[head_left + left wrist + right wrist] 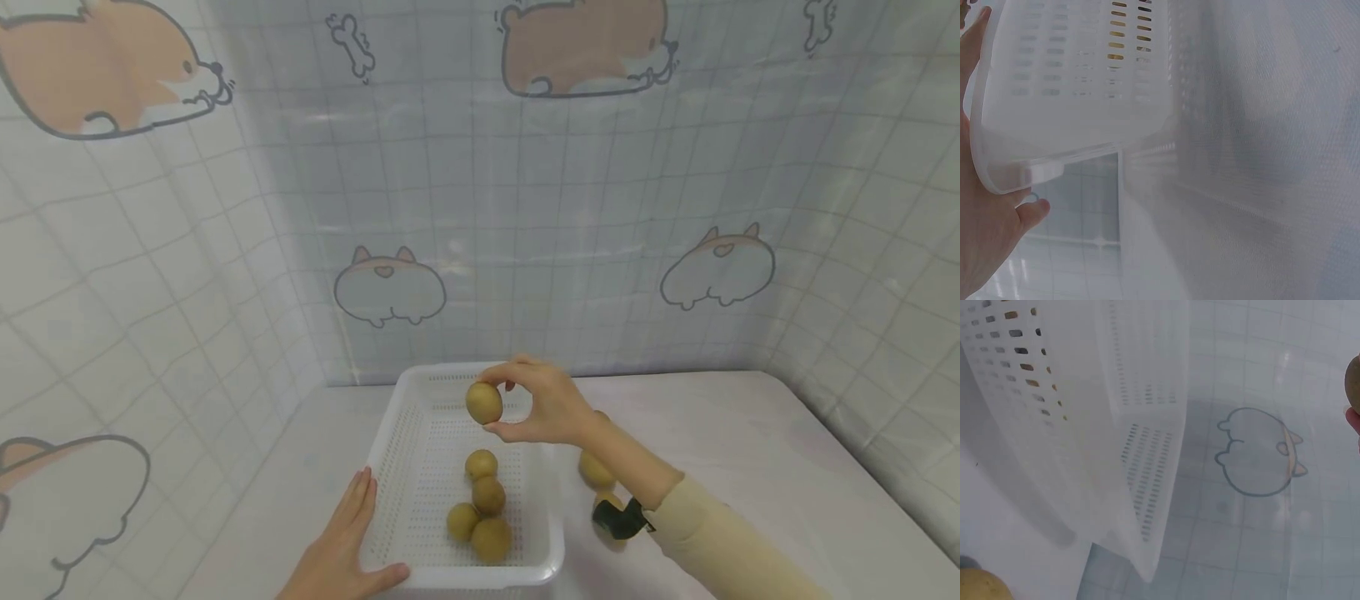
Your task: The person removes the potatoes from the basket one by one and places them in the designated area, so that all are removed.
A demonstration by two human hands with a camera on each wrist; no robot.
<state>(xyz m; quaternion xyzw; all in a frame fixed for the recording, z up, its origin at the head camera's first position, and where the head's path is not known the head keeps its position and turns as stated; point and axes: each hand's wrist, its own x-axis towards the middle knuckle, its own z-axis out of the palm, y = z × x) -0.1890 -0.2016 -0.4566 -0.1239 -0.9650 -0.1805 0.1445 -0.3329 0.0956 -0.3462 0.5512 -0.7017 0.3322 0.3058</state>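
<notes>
Pinching round fruit (483, 404) over white basket (450, 576)

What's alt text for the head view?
A right hand pinches a round yellow-brown fruit over a white perforated plastic basket, while the left hand touches the basket's near left corner. Four similar fruits lie inside; more sit on the white table to its right, partly hidden by the right arm.
</notes>
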